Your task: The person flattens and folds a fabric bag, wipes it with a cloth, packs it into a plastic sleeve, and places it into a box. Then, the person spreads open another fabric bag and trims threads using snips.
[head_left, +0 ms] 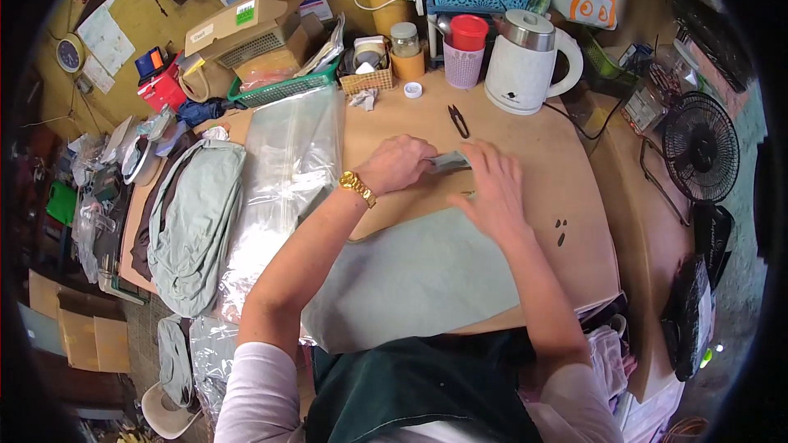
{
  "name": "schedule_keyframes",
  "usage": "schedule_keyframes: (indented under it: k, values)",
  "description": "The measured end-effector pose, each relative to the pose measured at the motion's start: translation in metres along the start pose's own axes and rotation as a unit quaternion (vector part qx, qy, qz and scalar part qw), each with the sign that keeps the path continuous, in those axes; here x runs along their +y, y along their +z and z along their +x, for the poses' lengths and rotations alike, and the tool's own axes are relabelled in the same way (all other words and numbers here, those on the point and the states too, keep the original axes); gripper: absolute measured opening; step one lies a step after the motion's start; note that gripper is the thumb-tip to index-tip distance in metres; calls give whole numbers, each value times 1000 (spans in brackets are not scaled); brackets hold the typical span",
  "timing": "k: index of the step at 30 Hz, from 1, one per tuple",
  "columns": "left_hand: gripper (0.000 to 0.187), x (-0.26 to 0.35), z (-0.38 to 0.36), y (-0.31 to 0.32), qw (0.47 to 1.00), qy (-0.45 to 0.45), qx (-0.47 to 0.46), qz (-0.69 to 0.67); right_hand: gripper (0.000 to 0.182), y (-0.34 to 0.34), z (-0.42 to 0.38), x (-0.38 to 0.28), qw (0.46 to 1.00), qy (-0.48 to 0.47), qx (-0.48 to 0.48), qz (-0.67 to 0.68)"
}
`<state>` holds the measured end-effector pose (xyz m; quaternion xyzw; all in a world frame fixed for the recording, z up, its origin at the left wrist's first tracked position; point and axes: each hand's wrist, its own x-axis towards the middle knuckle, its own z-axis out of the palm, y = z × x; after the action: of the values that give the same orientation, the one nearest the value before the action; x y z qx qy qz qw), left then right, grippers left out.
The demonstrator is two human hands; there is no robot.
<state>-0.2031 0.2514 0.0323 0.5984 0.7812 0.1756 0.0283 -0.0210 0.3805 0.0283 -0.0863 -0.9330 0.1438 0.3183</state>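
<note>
From afar, I see the left hand (398, 164) pinch one end of the gray cloth strip (448, 162) above the table (566, 176), the right hand (497, 197) spread wide by its other end, so I'd keep it flat.

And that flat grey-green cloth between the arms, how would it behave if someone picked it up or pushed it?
The grey-green cloth lies as a thin sheet, so it's probably light and floppy when lifted. Spread flat, it would likely slide or ruffle if pushed, not tip. Its dull surface suggests it isn't very slippery.
</note>
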Motion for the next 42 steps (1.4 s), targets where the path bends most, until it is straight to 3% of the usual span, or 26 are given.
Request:
schedule_keyframes:
  k: [1, 3, 7, 9, 10, 12, 15, 22, 25, 27, 28, 30, 31, 32, 33, 34, 36, 37, 39, 41, 42]
  values:
    - [23, 3, -6, -1, 1000, -3, -1, 0, 47, 15, 9, 11, 1000, -1, -2, 3]
    - [17, 2, -18, -4, 997, -40, -27, 64, 28, 44, 20, 39, 984, 56, -167, 16]
    - [15, -34, -58, -9, 995, -89, -21, 35, 15, 66, 3, 62, 982, 86, -92, 138]
    - [14, -41, -75, -12, 992, -120, -30, 28, 7, 69, 0, 64, 981, 2, -26, 191]
    - [14, -42, -81, -15, 991, -126, -33, 26, 7, 69, -2, 67, 980, 3, -31, 195]
    - [17, -47, -88, -24, 983, -175, -44, -30, 10, 69, 1, 71, 970, 100, -86, 203]
    - [21, -65, -110, -28, 982, -174, -13, -74, 13, 65, 3, 68, 964, 145, -101, 198]
    - [20, -67, -165, -52, 956, -260, -21, -135, 12, 61, 6, 69, 973, 109, -119, 165]
    - [25, -63, -185, -47, 955, -290, 3, -65, 11, 58, 3, 74, 963, 105, -166, 185]
    - [31, -49, -188, -48, 941, -311, 20, -134, 18, 66, 5, 80, 911, 219, -190, 293]
    - [36, -43, -189, -48, 924, -323, 35, -200, 18, 61, 4, 73, 910, 217, -195, 294]
    - [43, -46, -191, -46, 912, -318, 28, -257, 41, 40, 13, 51, 975, 60, -145, 160]
    - [43, -49, -191, -42, 846, -368, 59, -381, 41, 34, 18, 31, 974, 54, -149, 161]
    - [45, -50, -190, -39, 762, -407, 88, -496, 47, 31, 23, 4, 981, -25, -130, 140]
    - [47, -46, -185, -36, 796, -422, 83, -427, 54, 33, 27, -21, 982, -103, -107, 118]
    - [47, -43, -182, -38, 796, -422, 87, -425, 46, 42, 30, -44, 980, -139, -83, 117]
    - [49, -36, -176, -45, 803, -354, -15, -480, 37, 61, 33, -58, 976, -178, -58, 115]
    - [46, -26, -173, -49, 836, -351, -3, -423, 29, 71, 36, -58, 963, -231, -75, 114]
    - [42, -23, -175, -53, 830, -361, -27, -425, 21, 78, 39, -61, 947, -288, -88, 115]
    - [27, -18, -180, -57, 797, -363, -48, -480, 18, 76, 29, -59, 933, -331, 95, 108]
    - [27, -16, -181, -53, 795, -366, -42, -481, 18, 74, 25, -59, 931, -336, 93, 111]
